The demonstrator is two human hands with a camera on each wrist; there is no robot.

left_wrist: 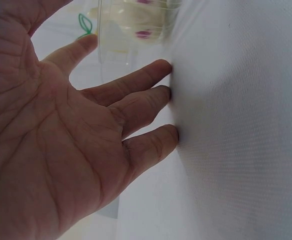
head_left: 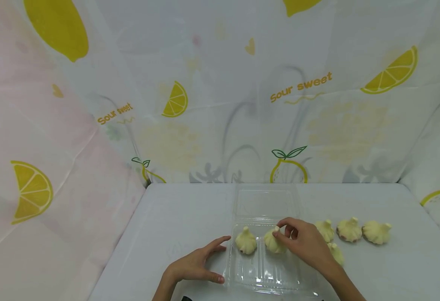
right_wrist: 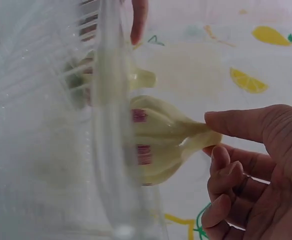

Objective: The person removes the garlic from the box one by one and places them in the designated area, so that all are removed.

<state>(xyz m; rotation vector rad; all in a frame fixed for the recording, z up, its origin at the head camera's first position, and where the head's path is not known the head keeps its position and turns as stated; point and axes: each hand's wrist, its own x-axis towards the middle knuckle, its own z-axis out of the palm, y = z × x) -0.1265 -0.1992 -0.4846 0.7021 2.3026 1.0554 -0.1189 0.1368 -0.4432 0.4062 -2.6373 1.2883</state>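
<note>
My right hand (head_left: 310, 243) pinches the stem of a pale garlic bulb (head_left: 274, 241) between thumb and forefinger, inside a clear plastic box (head_left: 250, 274). In the right wrist view that same garlic bulb (right_wrist: 161, 140) shows purple patches on its side, partly behind the box wall. A second garlic bulb (head_left: 246, 241) sits upright to its left in the box. Beside the box's left edge is my left hand (head_left: 194, 264), thumb and fingers spread and holding nothing. The left wrist view has several fingertips (left_wrist: 163, 92) of that hand touching the white tabletop.
The box's clear lid (head_left: 265, 202) lies folded back behind it. To the right stand several more garlic bulbs (head_left: 349, 230), one partly hidden by my right wrist. A lemon-print cloth (head_left: 220, 92) hangs behind the white table (head_left: 174, 213).
</note>
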